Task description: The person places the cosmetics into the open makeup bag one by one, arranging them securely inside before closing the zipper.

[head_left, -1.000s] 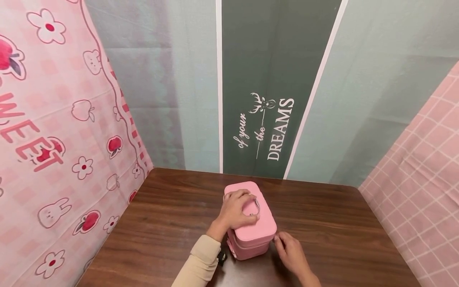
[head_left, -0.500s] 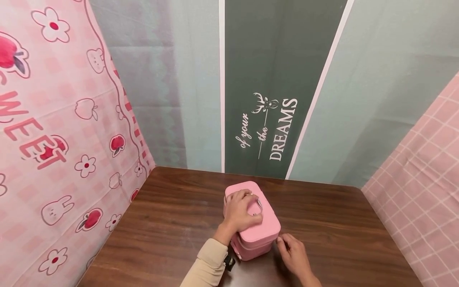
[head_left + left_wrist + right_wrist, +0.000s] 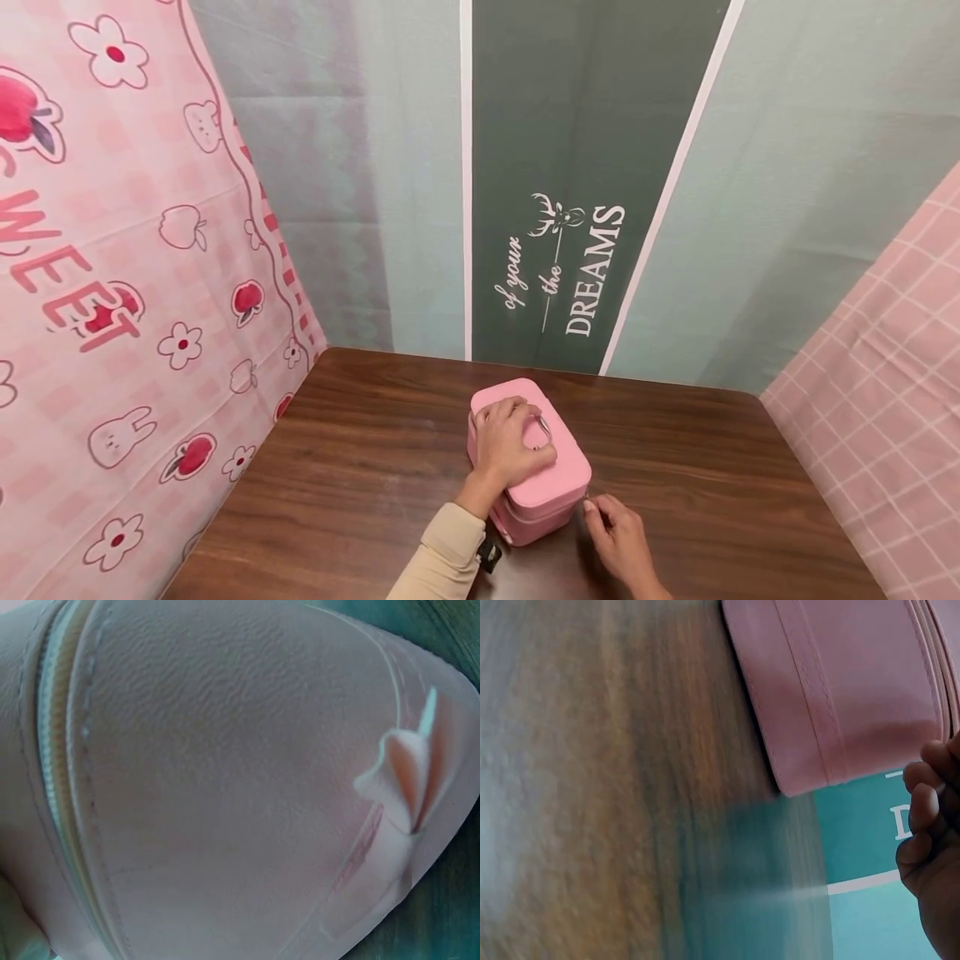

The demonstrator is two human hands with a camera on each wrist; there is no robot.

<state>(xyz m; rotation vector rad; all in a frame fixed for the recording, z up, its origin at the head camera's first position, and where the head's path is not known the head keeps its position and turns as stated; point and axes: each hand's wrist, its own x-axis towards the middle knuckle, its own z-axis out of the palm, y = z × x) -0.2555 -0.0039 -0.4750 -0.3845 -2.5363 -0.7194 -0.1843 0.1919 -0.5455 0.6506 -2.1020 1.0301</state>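
Note:
A pink zip-up case [image 3: 558,479] stands on the wooden table, its lid facing up and a curved handle with a silvery edge [image 3: 545,427] on top. My left hand [image 3: 506,446] lies over the lid, fingers and thumb bent around the handle area. At the near right corner, my right hand [image 3: 618,533] pinches the small zipper pull [image 3: 587,495] between thumb and curled fingers. The zipper [image 3: 56,735] runs along the side below the lid in the left wrist view, where a pink bow [image 3: 405,780] also shows. In the right wrist view, curled fingers [image 3: 922,806] are beside the seam.
The brown wooden table [image 3: 360,467] extends around the case. Behind it hangs a green cloth backdrop [image 3: 555,100] with white lettering. A pink patterned cloth [image 3: 135,275] stands at the left and a pink checked one [image 3: 900,333] at the right.
The head view has shifted slightly, moving the whole scene a little to the right. The case's near end has swung slightly right, with both hands keeping their places on it.

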